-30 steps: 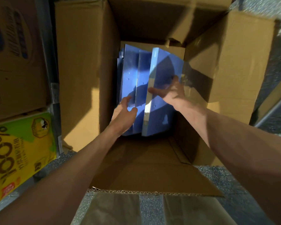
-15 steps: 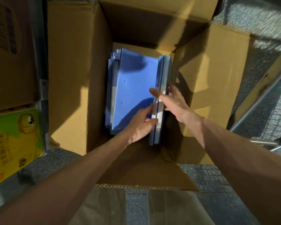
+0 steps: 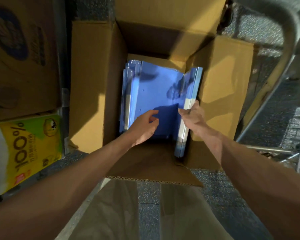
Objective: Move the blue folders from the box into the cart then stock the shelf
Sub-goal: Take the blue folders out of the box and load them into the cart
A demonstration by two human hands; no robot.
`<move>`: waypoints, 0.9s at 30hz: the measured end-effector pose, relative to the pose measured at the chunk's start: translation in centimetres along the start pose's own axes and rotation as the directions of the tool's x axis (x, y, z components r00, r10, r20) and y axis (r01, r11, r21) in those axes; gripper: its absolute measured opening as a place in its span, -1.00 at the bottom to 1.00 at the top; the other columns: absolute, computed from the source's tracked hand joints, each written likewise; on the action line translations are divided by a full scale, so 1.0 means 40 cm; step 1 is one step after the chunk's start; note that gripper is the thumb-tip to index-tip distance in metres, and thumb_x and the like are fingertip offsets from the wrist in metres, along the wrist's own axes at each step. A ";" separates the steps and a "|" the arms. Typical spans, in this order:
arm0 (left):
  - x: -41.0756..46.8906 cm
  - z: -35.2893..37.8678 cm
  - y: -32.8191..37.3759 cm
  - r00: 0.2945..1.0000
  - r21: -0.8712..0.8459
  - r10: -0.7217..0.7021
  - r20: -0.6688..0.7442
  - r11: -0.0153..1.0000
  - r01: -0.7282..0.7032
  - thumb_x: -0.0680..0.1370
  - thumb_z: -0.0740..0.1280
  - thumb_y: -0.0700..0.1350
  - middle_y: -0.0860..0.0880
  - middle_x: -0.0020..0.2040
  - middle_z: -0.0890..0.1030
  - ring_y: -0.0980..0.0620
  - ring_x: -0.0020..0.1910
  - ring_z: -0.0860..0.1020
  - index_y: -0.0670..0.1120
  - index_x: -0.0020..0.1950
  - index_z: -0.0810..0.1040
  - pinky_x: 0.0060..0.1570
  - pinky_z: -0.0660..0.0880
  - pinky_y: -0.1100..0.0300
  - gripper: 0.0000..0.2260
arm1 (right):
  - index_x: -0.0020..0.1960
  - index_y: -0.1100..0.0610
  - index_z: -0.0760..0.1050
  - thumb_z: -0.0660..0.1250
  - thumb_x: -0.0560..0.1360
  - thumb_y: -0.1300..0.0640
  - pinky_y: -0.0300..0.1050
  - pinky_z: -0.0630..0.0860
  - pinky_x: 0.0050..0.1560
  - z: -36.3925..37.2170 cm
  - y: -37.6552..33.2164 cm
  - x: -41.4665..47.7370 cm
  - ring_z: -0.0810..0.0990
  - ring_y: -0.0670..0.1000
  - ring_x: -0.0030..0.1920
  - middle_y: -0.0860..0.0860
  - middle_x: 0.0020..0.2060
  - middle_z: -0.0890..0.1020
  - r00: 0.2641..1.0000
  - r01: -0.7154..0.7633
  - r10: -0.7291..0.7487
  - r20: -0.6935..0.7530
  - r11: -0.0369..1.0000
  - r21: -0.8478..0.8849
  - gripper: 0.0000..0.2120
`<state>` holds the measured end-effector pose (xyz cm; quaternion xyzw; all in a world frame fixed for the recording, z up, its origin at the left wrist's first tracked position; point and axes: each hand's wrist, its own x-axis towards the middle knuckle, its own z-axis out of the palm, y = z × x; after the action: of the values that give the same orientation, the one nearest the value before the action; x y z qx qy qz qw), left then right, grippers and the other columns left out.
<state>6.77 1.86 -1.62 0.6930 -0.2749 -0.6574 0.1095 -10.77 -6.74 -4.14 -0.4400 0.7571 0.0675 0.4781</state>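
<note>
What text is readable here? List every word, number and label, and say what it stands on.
"100%": on the yellow-green box, in large print.
Smaller print beside it: too blurred to read.
On the brown carton: dark logo lettering, too blurred to read.
On the blue folders: no text visible.

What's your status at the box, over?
Right hand grips the right-side folders, upright inside the box. Left hand loose over the middle folder, holding nothing. Nothing visible blocking the lift.
</note>
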 end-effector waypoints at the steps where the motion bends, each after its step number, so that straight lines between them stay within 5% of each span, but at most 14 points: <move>1: -0.022 -0.016 0.029 1.000 0.019 0.024 -0.020 1.000 -0.023 0.67 0.23 -0.11 -0.04 0.26 0.56 -0.01 0.04 0.58 -0.01 0.51 0.37 -0.19 0.46 0.38 -0.62 | 0.34 0.29 0.33 0.37 0.57 0.15 -0.17 0.45 -0.05 -0.030 -0.010 -0.031 0.56 0.20 0.19 0.24 0.17 0.55 1.000 0.012 -0.012 0.007 1.000 0.019 -0.57; 3: -0.069 -0.041 0.086 0.996 0.072 0.064 -0.059 0.996 -0.060 0.66 0.23 -0.14 -0.01 0.28 0.55 0.06 0.00 0.55 0.00 0.51 0.36 -0.27 0.45 0.39 -0.60 | 0.32 0.24 0.36 0.36 0.58 0.11 -0.22 0.37 -0.11 -0.076 -0.025 -0.086 0.56 0.13 0.13 0.15 0.11 0.55 0.998 0.052 -0.052 0.033 0.999 0.009 -0.60; 6: -0.163 -0.078 0.200 0.981 0.196 0.175 -0.087 0.968 -0.156 0.64 0.28 -0.16 0.01 0.32 0.52 0.10 -0.01 0.54 0.03 0.55 0.32 -0.13 0.45 0.30 -0.53 | 0.37 0.17 0.34 0.35 0.57 0.04 -0.10 0.46 0.08 -0.165 -0.089 -0.175 0.57 0.15 0.17 0.12 0.13 0.59 0.990 0.122 -0.123 0.064 0.992 0.027 -0.56; 10: -0.319 -0.135 0.383 0.913 0.415 0.386 -0.132 0.858 -0.303 0.59 0.36 -0.15 -0.03 0.47 0.41 -0.05 0.33 0.48 0.03 0.60 0.22 0.20 0.48 0.09 -0.39 | 0.42 0.12 0.31 0.32 0.59 -0.04 0.04 0.47 0.27 -0.295 -0.213 -0.315 0.55 0.18 0.24 0.13 0.25 0.56 0.966 0.226 -0.220 0.138 0.974 -0.028 -0.52; 14: -0.454 -0.188 0.570 0.771 0.678 0.602 -0.207 0.656 -0.331 0.46 0.46 -0.18 -0.16 0.64 0.09 -0.19 0.56 0.23 0.02 0.64 0.09 0.43 0.28 0.06 -0.16 | 0.35 0.04 0.35 0.31 0.59 -0.05 -0.15 0.43 0.04 -0.443 -0.335 -0.448 0.55 0.05 0.07 -0.01 0.11 0.60 0.899 0.384 -0.348 0.267 0.918 -0.097 -0.62; 17: -0.554 -0.232 0.682 0.628 0.850 0.760 -0.167 0.434 -0.300 0.33 0.59 -0.08 -0.38 0.60 -0.02 -0.40 0.58 -0.01 -0.01 0.63 0.00 0.52 0.08 -0.26 0.04 | 0.44 0.09 0.31 0.28 0.50 -0.24 0.02 0.40 0.29 -0.558 -0.428 -0.563 0.48 0.10 0.29 0.03 0.26 0.53 0.765 0.618 -0.540 0.351 0.770 -0.161 -0.37; 20: -0.694 -0.265 0.774 0.594 0.957 0.804 -0.035 0.198 -0.211 0.26 0.58 -0.03 -0.39 0.59 -0.17 -0.40 0.57 -0.25 -0.05 0.66 -0.03 0.52 -0.34 -0.20 0.13 | 0.47 0.16 0.31 0.32 0.54 -0.16 0.01 0.37 0.29 -0.660 -0.507 -0.657 0.45 0.14 0.34 0.12 0.36 0.48 0.623 0.774 -0.619 0.478 0.579 -0.257 -0.38; 24: -0.874 -0.321 0.873 0.512 0.992 0.854 0.091 -0.033 -0.122 0.19 0.61 0.06 -0.44 0.54 0.17 -0.47 0.54 0.03 -0.12 0.41 0.46 0.50 -0.32 -0.22 -0.17 | 0.24 0.24 0.39 0.34 0.58 -0.09 -0.08 0.31 -0.04 -0.798 -0.616 -0.826 0.45 0.02 0.01 0.16 0.13 0.55 0.526 0.850 -0.594 0.609 0.357 -0.387 -0.56; 27: -0.985 -0.355 0.924 0.594 0.986 0.799 0.087 0.015 -0.165 0.26 0.57 0.11 -0.22 0.36 0.53 -0.28 0.47 0.37 -0.09 0.23 0.59 0.53 -0.13 -0.19 -0.41 | 0.11 0.15 0.35 0.35 0.57 -0.10 -0.03 0.32 -0.08 -0.854 -0.678 -0.939 0.48 0.09 -0.02 0.16 0.09 0.56 0.502 0.854 -0.576 0.645 0.215 -0.473 -0.65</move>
<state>12.42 -10.93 52.46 0.5980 -0.7996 -0.0467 -0.0309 -7.82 -18.39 52.16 -0.8774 0.2613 0.2144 0.3405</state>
